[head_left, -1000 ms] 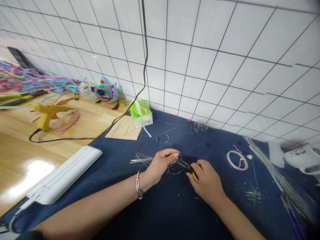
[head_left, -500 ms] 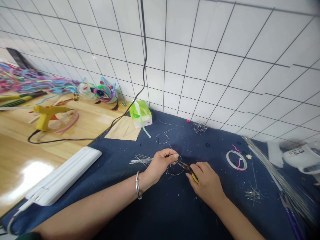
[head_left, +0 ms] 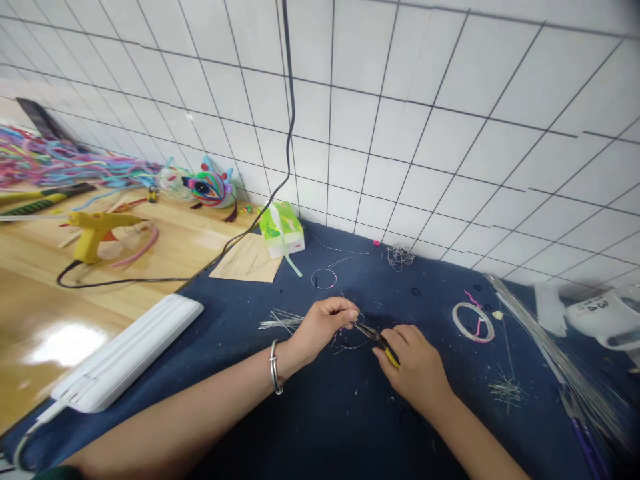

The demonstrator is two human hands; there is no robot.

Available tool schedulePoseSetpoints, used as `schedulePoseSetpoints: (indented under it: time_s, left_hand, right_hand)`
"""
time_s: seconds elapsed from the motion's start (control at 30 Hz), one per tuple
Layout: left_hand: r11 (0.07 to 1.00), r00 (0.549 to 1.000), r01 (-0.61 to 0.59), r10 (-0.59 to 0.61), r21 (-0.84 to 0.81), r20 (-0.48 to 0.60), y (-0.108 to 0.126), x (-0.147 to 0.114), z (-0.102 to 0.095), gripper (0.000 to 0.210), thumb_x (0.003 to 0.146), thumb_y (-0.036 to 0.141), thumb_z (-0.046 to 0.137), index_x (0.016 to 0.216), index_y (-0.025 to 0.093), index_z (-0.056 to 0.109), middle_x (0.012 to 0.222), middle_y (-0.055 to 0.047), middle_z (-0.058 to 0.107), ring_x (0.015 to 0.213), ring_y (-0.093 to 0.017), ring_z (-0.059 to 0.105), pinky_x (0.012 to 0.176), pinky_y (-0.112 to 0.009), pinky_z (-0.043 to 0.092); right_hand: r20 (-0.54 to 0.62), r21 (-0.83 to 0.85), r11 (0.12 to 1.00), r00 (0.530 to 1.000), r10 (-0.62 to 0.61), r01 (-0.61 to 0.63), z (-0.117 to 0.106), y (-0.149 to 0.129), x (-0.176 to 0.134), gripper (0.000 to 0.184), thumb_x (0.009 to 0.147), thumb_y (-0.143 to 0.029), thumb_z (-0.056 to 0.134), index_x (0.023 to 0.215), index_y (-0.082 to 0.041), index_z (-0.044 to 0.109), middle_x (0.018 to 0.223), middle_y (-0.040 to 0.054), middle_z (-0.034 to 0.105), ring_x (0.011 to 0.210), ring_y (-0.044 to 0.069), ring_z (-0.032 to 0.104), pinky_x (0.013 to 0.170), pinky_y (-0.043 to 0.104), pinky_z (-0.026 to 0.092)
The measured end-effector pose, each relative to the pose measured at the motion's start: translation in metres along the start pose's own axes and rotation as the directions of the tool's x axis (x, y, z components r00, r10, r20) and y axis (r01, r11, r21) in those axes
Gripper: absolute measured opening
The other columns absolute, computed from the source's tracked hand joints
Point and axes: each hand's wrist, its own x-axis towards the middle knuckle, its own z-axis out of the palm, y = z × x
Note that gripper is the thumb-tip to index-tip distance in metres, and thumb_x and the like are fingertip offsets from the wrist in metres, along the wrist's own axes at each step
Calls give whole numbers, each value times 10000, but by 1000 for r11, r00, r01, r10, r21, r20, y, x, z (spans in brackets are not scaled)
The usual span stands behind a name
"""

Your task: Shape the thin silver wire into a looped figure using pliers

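My left hand (head_left: 327, 325) pinches a thin wire between thumb and forefinger; one end pokes up above the fingers. My right hand (head_left: 415, 360) is wrapped round yellow-handled pliers (head_left: 370, 331), whose jaws point left and meet the wire close to my left fingertips. Below the pliers, partly behind the fingers, hangs or lies a beaded wire loop (head_left: 347, 345); I cannot tell whether it joins the held wire. Another beaded wire ring (head_left: 324, 279) lies on the dark blue cloth just beyond. Left of my left hand lies a bundle of short wires (head_left: 280, 319), partly covered by it.
Left are a white power strip (head_left: 130, 353), a yellow glue gun (head_left: 93, 233) and a black cord. A green tissue pack (head_left: 281, 230) stands near the tiled wall. Right lie a tape roll (head_left: 473, 323), wire scraps (head_left: 507, 389), long wires (head_left: 550, 347) and purple-handled scissors (head_left: 583, 437).
Both hands stay nearly in place, the pliers still at the wire. The beaded loop beneath them has shifted slightly and looks flatter.
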Motion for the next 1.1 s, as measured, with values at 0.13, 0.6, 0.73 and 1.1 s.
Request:
schedulePoseSetpoints:
  time_s: [0.13, 0.6, 0.73, 1.1]
  left_hand:
    - [1000, 1000, 6, -6, -2, 8, 1, 1, -2, 175, 735, 298, 618, 809, 140, 634, 703, -8, 585, 637, -101, 505, 627, -228, 396]
    - [1000, 998, 12, -13, 20, 67, 1, 3, -5, 196, 713, 281, 643, 855, 145, 646, 721, -12, 608, 636, -94, 511, 629, -228, 407]
    - [1000, 997, 10, -12, 19, 77, 0, 4, -6, 192, 713, 278, 641, 849, 142, 642, 686, -7, 603, 613, -93, 512, 613, -228, 408]
    - [999, 997, -5, 1, 51, 73, 2, 4, -5, 171, 722, 270, 631, 829, 137, 635, 648, 3, 583, 600, -93, 507, 595, -222, 396]
  right_hand:
    - [28, 12, 1000, 1000, 13, -13, -1, 0, -1, 181, 822, -273, 478, 943, -178, 573, 862, 67, 541, 840, 181, 501, 743, 298, 415]
    - [69, 92, 994, 996, 61, -67, 1, -1, -2, 185, 805, -305, 503, 943, -198, 562, 890, 59, 546, 863, 189, 501, 771, 319, 423]
    - [69, 77, 996, 997, 47, -52, -1, -2, -2, 176, 808, -289, 498, 942, -197, 565, 879, 59, 547, 846, 186, 505, 749, 311, 427]
    - [40, 14, 1000, 999, 2, -3, -1, -3, -2, 195, 822, -266, 479, 973, -179, 567, 885, 74, 540, 838, 190, 498, 752, 326, 420]
